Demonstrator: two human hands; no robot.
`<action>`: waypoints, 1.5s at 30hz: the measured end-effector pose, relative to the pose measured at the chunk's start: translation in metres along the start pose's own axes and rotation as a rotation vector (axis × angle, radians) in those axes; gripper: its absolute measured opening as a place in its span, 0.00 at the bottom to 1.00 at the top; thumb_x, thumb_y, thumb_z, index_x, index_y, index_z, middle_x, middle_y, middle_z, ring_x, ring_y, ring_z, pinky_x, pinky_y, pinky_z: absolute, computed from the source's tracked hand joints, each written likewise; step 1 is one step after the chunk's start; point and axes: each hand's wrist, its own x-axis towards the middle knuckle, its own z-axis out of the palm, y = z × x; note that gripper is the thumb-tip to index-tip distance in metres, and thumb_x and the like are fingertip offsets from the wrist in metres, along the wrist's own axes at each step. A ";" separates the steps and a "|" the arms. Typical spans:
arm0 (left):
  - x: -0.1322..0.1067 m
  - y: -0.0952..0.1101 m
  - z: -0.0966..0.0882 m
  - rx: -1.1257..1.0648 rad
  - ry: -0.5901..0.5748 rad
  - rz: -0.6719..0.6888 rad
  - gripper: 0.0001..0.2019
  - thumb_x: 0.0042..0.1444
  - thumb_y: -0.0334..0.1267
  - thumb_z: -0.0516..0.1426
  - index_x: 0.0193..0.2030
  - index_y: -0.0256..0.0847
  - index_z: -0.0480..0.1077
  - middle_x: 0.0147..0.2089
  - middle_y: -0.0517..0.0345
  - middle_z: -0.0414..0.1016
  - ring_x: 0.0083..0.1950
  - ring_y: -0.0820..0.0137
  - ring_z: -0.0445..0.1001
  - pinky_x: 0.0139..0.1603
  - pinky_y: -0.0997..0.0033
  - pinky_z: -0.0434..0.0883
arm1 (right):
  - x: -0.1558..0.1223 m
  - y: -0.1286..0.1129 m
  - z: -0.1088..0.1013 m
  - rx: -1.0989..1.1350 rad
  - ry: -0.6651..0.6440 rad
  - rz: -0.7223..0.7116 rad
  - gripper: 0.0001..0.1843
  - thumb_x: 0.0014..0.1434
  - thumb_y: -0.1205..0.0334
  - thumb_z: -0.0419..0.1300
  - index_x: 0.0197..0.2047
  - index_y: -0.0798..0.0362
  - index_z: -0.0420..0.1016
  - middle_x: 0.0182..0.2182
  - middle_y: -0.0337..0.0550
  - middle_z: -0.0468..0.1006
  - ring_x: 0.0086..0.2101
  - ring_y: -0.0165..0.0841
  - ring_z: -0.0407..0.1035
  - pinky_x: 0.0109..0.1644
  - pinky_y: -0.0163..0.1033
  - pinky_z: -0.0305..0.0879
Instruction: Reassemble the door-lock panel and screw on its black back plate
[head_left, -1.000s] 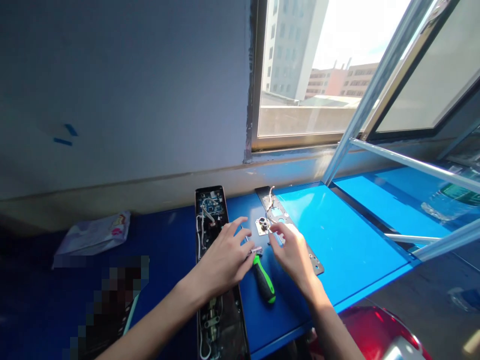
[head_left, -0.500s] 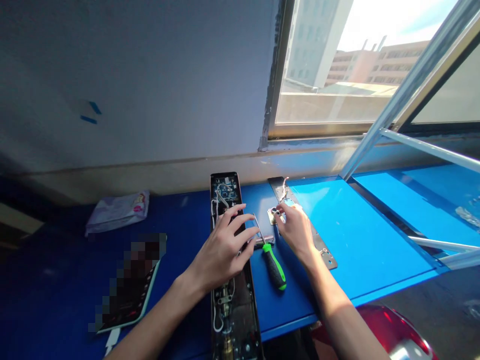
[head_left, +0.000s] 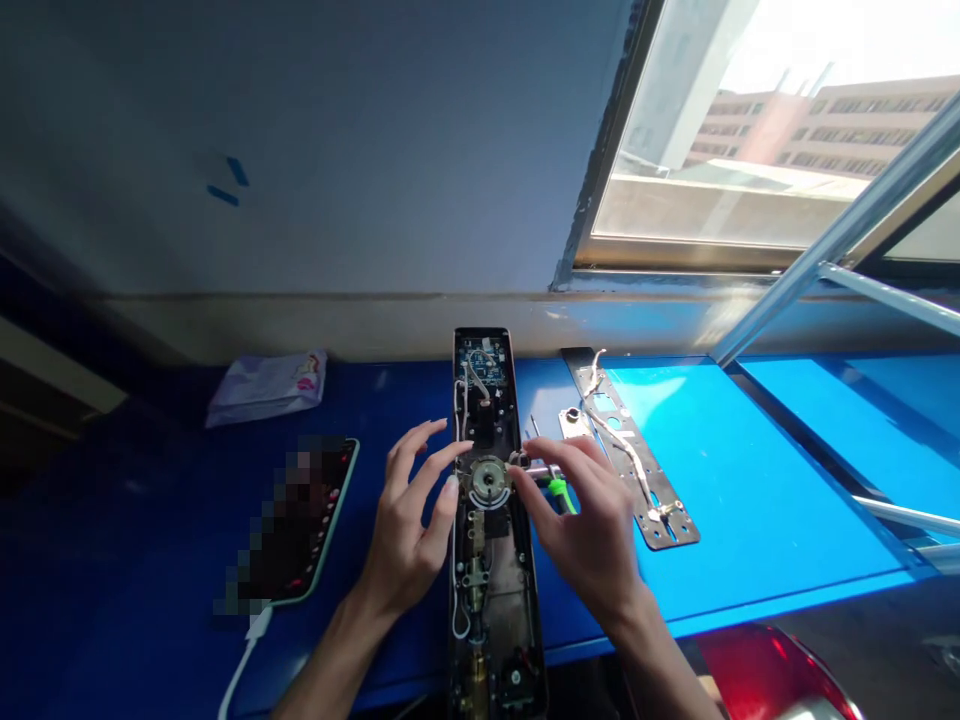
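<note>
A long black lock housing [head_left: 504, 560] lies open before me, with a circuit board [head_left: 481, 362], white wires and a round metal disc [head_left: 490, 481] inside. Over its right edge, my right hand [head_left: 589, 505] pinches a small round metal part [head_left: 519, 459] between thumb and fingers, beside the disc. My left hand [head_left: 412, 510] hovers at the housing's left edge, fingers apart and holding nothing. A green-and-black screwdriver [head_left: 559, 494] lies behind my right hand, which partly hides it. The small metal plate [head_left: 574, 421] rests to the right of the housing.
A black mounting plate [head_left: 671, 525] with a taped cable lies on the blue table [head_left: 780, 500] at right. At left are a phone [head_left: 307, 530] with a white charging cable [head_left: 238, 665] and a tissue pack [head_left: 268, 386]. A metal frame [head_left: 802, 250] stands by the window.
My right hand has moved left from the small metal plate to the housing, carrying the small round part. My left hand has drawn back to the left, uncovering the disc. The view has shifted.
</note>
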 end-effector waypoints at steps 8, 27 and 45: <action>-0.003 -0.001 0.001 -0.018 0.019 -0.019 0.18 0.72 0.35 0.48 0.61 0.47 0.74 0.68 0.49 0.68 0.70 0.55 0.67 0.69 0.48 0.71 | -0.016 -0.008 0.017 -0.012 -0.041 -0.043 0.11 0.65 0.69 0.66 0.49 0.49 0.77 0.36 0.43 0.86 0.35 0.38 0.77 0.40 0.45 0.78; -0.009 0.003 0.006 -0.033 0.007 0.043 0.18 0.70 0.31 0.50 0.62 0.45 0.72 0.70 0.47 0.64 0.71 0.55 0.64 0.71 0.47 0.68 | -0.020 -0.008 0.031 -0.080 -0.086 -0.085 0.10 0.66 0.71 0.67 0.49 0.50 0.78 0.40 0.43 0.85 0.39 0.36 0.75 0.45 0.44 0.75; 0.001 0.014 0.000 0.060 0.011 0.135 0.17 0.70 0.31 0.51 0.61 0.41 0.73 0.69 0.44 0.64 0.72 0.51 0.59 0.73 0.40 0.64 | -0.019 0.015 -0.022 -0.069 -0.145 0.418 0.09 0.69 0.52 0.62 0.42 0.47 0.78 0.35 0.41 0.82 0.36 0.37 0.75 0.40 0.44 0.70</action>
